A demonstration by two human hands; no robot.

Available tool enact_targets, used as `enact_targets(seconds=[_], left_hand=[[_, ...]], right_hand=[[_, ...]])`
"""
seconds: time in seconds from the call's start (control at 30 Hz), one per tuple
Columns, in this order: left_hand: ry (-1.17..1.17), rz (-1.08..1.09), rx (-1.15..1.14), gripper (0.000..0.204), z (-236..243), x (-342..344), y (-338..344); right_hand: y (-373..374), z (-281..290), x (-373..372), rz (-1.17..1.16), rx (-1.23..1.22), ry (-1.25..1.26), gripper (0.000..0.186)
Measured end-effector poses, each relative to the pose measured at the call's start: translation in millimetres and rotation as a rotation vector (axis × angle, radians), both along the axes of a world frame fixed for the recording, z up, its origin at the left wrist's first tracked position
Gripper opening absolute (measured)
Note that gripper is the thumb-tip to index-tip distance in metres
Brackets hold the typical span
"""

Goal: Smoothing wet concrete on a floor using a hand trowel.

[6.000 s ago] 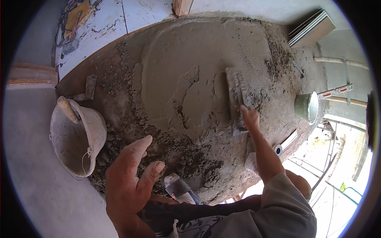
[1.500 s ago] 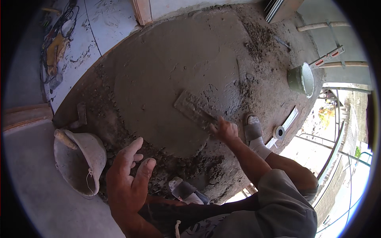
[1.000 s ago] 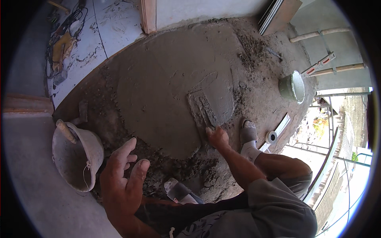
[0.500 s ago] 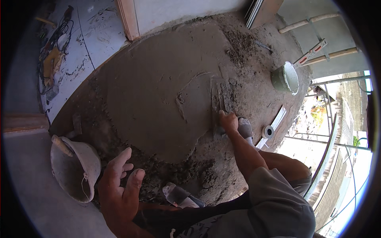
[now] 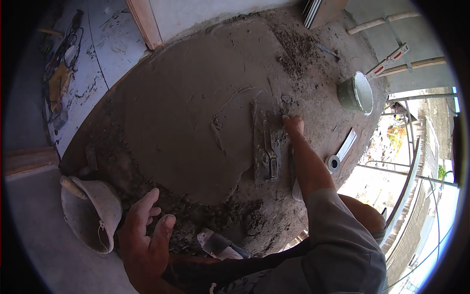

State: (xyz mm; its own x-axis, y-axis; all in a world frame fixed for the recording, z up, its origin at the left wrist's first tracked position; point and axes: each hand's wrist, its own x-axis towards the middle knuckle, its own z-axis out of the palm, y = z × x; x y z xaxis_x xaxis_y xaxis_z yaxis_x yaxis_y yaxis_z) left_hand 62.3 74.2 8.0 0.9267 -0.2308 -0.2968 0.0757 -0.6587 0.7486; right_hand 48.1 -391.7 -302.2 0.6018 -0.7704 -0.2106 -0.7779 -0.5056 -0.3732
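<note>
A broad patch of wet grey mortar (image 5: pixel 196 132) covers the floor ahead of me. On its right part lies a flat steel trowel (image 5: pixel 267 149), handle up, with no hand on it. My right hand (image 5: pixel 294 125) reaches just right of the trowel, its fingertips in a lump of loose mortar (image 5: pixel 285 104); whether it grips any is hidden. My left hand (image 5: pixel 144 237) hovers with its fingers spread over the crumbly near edge of the mortar and holds nothing.
A dirty white bucket (image 5: pixel 93 215) lies on its side at the left. A green bucket (image 5: pixel 355 93), a spirit level (image 5: pixel 389 61) and a roll of tape (image 5: pixel 334 163) sit at the right by a railing. My mortar-caked shoe (image 5: pixel 220 245) is near.
My right hand swept the trowel across the mortar from the middle to the right, then let it go; the trowel now lies flat and the hand is beside it. My left hand stayed spread.
</note>
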Motion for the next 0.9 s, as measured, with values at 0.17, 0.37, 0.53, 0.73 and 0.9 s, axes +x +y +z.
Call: enact_targets(seconds=[0.17,0.37,0.53,0.73,0.9], left_hand=[[0.015,-0.034,-0.035,0.050,-3,5,-16],[-0.004,-0.012,-0.020,0.050,-2,6,-4],[-0.104,-0.019,-0.030,0.046,0,7,2],[-0.106,-0.038,-0.048,0.049,0,-1,12],[-0.211,-0.239,-0.071,0.047,25,-24,-2]], right_hand=[[-46,-35,-5,0.092,-0.100,0.186,0.033],[-9,33,-7,0.150,-0.104,0.052,0.029],[-103,78,-131,0.219,-0.238,1.134,0.032],[-49,77,-104,0.079,0.193,0.455,0.056],[89,44,-51,0.088,0.620,0.223,0.047]])
